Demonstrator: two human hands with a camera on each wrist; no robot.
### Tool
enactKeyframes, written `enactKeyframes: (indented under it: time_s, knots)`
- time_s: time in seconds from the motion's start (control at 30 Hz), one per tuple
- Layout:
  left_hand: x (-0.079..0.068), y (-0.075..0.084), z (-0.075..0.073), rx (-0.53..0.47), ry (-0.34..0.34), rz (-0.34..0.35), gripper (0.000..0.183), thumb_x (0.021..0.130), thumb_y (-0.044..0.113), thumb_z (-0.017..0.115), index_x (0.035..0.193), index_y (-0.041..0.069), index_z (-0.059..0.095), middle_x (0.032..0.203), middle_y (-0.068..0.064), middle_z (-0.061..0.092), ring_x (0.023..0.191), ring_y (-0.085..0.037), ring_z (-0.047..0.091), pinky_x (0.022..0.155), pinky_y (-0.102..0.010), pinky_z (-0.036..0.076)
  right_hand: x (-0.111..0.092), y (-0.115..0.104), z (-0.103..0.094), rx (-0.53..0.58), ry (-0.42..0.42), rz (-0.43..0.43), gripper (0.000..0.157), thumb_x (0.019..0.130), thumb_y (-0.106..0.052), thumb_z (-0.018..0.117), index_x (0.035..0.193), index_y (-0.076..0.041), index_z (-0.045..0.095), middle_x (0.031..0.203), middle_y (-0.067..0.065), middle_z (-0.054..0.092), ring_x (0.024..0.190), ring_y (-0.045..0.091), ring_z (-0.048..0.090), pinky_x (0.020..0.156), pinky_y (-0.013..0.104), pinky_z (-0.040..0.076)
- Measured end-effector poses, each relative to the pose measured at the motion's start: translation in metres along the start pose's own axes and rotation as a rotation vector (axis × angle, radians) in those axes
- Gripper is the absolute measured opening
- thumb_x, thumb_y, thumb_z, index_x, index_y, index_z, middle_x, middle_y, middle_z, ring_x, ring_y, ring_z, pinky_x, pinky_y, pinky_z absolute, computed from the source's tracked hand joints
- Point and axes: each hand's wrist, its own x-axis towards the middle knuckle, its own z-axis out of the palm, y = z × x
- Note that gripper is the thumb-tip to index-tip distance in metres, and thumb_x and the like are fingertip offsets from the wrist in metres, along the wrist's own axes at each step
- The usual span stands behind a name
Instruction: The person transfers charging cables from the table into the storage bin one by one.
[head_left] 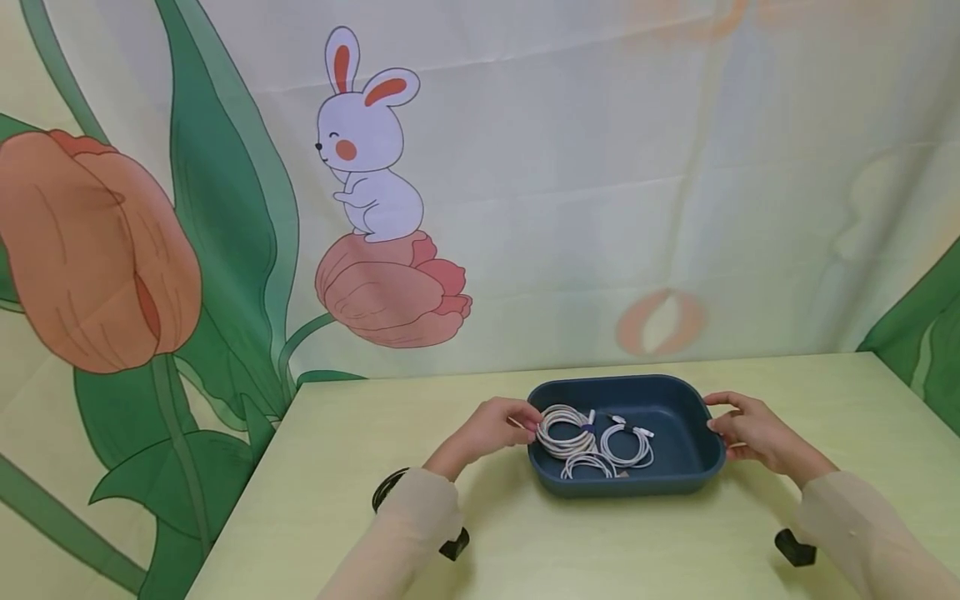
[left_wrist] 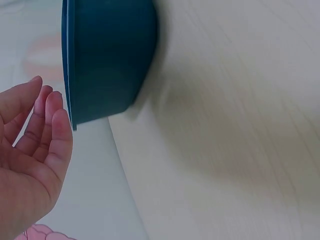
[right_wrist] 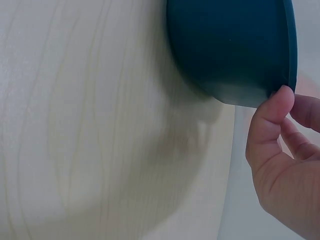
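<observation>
A dark blue plastic basin [head_left: 678,475] with rounded corners sits toward the back of the table. Its left half holds a large coil of white cable [head_left: 555,446] bound by a dark blue tie, plus smaller white cable coils [head_left: 643,458] with plugs showing. At the left rim is my left hand [head_left: 504,427]; in the left wrist view its bent fingers [left_wrist: 59,137] and thumb are parted, with nothing between them. My right hand [head_left: 753,435] pinches the right rim, fingers on both sides of the edge in the right wrist view.
A black coiled cable [head_left: 381,492] lies on the pale wood-grain table [head_left: 315,467], partly hidden behind the left sleeve. Black wrist devices [head_left: 795,548] show beneath both sleeves. Behind the table's back edge hangs a printed cloth [head_left: 555,250] with a rabbit and tulips.
</observation>
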Motion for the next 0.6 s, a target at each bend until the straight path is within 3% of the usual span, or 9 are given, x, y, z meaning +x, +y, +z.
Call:
enactKeyframes:
  time_s: [0.27, 0.6]
  knots:
    - [-0.006, -0.005, -0.010, -0.005, 0.011, 0.000, 0.022, 0.081, 0.005, 0.059, 0.102, 0.001, 0.061, 0.092, -0.010, 0.062, 0.079, -0.014, 0.057, 0.068, -0.026, 0.048, 0.001, 0.001, -0.001, -0.005, -0.007, -0.004, 0.052, 0.090, -0.014, 0.046, 0.134, -0.001, 0.023, 0.078, 0.003, 0.050, 0.056, 0.012, 0.051, 0.054, 0.027, 0.047]
    - [-0.012, -0.013, -0.016, 0.004, 0.034, -0.050, 0.021, 0.081, 0.006, 0.060, 0.102, 0.004, 0.061, 0.090, -0.008, 0.062, 0.080, -0.015, 0.056, 0.072, -0.028, 0.048, -0.001, 0.000, -0.001, 0.003, -0.007, -0.005, 0.052, 0.090, -0.014, 0.047, 0.134, -0.001, 0.024, 0.080, 0.003, 0.049, 0.057, 0.012, 0.050, 0.054, 0.027, 0.047]
